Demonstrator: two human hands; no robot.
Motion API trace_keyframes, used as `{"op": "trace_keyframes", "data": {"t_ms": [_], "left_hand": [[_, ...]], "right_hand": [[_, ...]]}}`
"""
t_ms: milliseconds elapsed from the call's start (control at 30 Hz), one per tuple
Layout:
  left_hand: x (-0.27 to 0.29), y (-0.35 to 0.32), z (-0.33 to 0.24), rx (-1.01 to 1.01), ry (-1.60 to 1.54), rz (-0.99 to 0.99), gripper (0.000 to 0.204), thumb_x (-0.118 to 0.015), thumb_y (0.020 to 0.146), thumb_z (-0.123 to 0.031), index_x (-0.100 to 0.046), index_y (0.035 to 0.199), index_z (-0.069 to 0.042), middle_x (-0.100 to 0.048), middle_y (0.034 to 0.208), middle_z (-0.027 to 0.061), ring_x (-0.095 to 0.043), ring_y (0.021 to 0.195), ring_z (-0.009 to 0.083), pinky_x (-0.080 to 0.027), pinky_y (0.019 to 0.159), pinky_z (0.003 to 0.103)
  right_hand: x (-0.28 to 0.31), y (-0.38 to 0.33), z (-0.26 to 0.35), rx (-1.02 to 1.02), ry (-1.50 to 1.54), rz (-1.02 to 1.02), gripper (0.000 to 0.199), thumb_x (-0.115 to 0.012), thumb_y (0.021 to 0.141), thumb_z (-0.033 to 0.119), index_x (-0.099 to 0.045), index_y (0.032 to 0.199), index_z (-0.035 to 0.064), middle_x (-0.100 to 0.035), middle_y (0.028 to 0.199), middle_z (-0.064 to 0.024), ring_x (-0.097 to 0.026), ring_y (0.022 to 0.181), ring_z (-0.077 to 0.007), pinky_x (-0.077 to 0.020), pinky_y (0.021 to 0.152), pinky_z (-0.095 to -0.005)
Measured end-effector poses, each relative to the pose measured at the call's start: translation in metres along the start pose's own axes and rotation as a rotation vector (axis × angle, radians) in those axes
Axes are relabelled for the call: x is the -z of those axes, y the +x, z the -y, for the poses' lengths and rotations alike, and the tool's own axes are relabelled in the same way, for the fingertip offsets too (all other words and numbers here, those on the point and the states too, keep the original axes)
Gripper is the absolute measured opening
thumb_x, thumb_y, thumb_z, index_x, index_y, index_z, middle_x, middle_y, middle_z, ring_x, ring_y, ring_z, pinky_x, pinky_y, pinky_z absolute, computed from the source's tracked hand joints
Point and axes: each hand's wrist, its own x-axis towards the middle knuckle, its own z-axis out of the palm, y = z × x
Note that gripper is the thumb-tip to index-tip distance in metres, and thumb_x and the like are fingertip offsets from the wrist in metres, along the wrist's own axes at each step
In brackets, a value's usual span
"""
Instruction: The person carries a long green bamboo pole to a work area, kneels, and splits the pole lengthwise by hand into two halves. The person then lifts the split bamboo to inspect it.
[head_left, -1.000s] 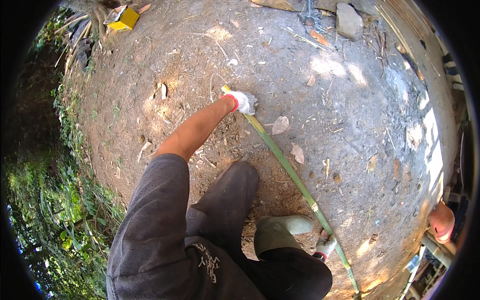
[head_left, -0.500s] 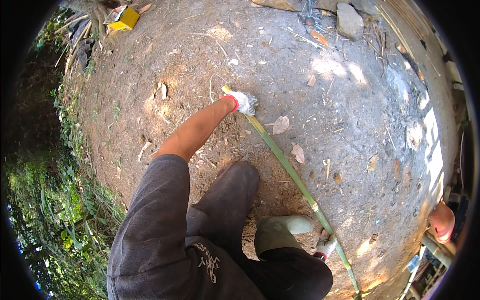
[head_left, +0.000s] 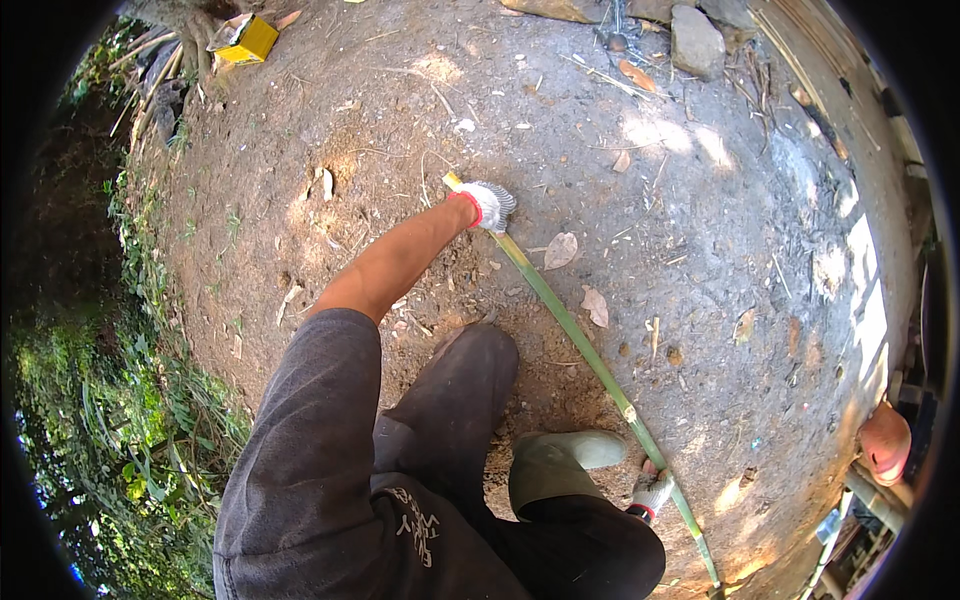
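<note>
A long green bamboo strip (head_left: 568, 322) slants from upper middle to the lower right, paler and yellowish at its far end. My left hand (head_left: 490, 206), in a white knit glove with a red cuff, is closed round the strip just short of that far end. Lower down, my right hand (head_left: 652, 490), gloved the same way, grips the strip beside my boot. Its thumb lies against the bamboo, and the other fingers are partly hidden. The near end of the strip runs on past this hand toward the lower edge.
Bare soil with dry leaves (head_left: 561, 250) surrounds the strip. My rubber boot (head_left: 590, 449) stands beside it. A yellow box (head_left: 250, 40) lies far left, a grey stone (head_left: 698, 43) far right. Green plants (head_left: 130, 400) border the left; an orange-red rounded object (head_left: 884, 446) sits at the right.
</note>
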Motion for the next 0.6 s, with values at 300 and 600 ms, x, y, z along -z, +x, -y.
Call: {"op": "trace_keyframes", "data": {"t_ms": [300,600], "left_hand": [[-0.007,0.002,0.006,-0.018,0.000,-0.028,0.042,-0.072,0.068,-0.033,-0.066,0.100,-0.007,-0.067,0.100,0.0171,-0.063,0.095,0.0371,-0.051,0.078,0.045],[-0.014,0.003,0.008,-0.049,-0.052,-0.064,0.043,-0.073,0.066,-0.034,-0.066,0.097,-0.006,-0.066,0.099,0.0173,-0.063,0.093,0.0379,-0.050,0.077,0.046]], "right_hand": [[0.004,0.005,-0.003,-0.009,0.029,0.027,0.029,-0.052,0.094,0.021,-0.049,0.108,-0.0043,-0.051,0.112,-0.0190,-0.052,0.106,-0.0342,-0.0491,0.093,-0.0486],[0.006,0.008,-0.002,0.015,-0.017,-0.002,0.032,-0.051,0.094,0.022,-0.048,0.112,-0.0043,-0.051,0.113,-0.0186,-0.053,0.105,-0.0320,-0.0492,0.092,-0.0483]]}}
